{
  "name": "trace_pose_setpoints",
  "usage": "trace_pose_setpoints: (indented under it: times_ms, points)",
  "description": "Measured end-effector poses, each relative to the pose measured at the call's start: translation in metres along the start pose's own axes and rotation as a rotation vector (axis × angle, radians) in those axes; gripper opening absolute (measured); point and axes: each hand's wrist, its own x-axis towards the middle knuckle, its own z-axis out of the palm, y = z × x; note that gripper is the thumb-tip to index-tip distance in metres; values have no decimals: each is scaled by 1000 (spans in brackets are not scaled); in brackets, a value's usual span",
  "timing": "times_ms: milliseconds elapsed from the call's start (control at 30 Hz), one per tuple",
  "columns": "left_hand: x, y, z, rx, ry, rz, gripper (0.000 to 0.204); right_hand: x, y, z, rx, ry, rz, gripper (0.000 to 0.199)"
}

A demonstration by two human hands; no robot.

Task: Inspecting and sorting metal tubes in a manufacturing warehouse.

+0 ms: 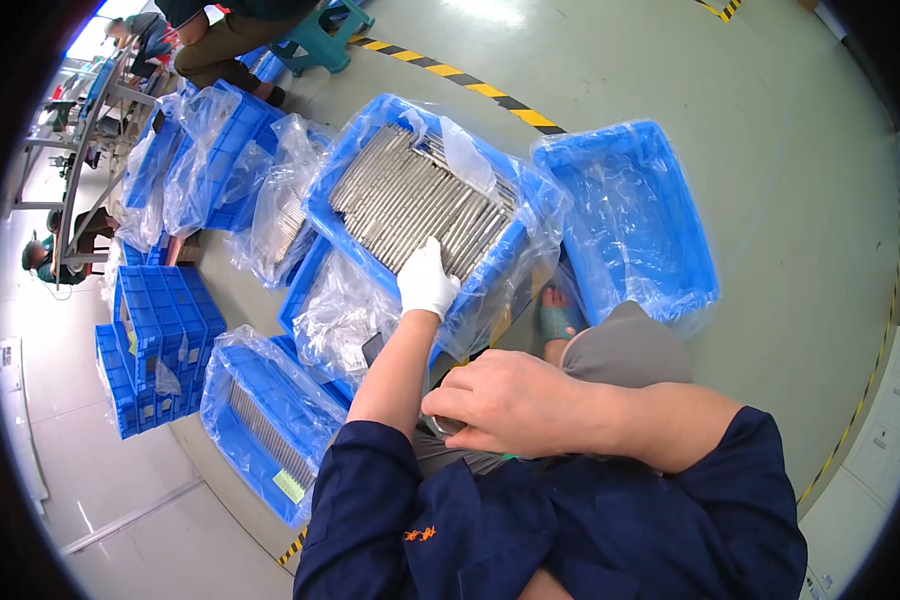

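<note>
"Silver-grey metal rods (400, 195), then. Looking how?"

"Slim, straight and round, shiny enough to catch the light in long streaks. Packed side by side in a dense bed, slanting from upper right to lower left, with dark lines between. Less tidy toward the far edge."

"Lying where?"

"Inside a blue plastic crate (355, 252), lined with clear plastic film (467, 160), bunched over the rim and draped whitish across part of the far side."

"And the left hand (428, 282)?"

"Gloved in white, reaching over the near wall, touching the rods with fingers turned down. Impossible to tell whether pinching any or merely resting on top; too much hidden behind the back of the glove."

"The right hand (505, 393)?"

"Bare, held close above the lap, curled narrowly around a rounded metallic piece (448, 425). Perhaps the ends of more rods; too small and too covered to say."

"Round about?"

"Just to the right, a second lined crate (692, 230), also blue. At lower left, a narrower crate (250, 468), holding more slim rods in an even row, with a yellow-green label (289, 486) at the near end. Farther left, stacked blue crates (175, 310). Beyond, near black-and-yellow floor tape (485, 90), a teal stool (315, 45)."
</note>
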Motion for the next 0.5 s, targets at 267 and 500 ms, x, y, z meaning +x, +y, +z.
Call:
trace_pose_setpoints:
  times_ms: [267, 500]
  points:
    - [12, 2, 9, 32, -115, -28, 23, 0, -1, -2, 22, -31, 14, 25]
    - [25, 14, 3, 59, -228, -214, 21, 3, 2, -2, -1, -47, 25, 25]
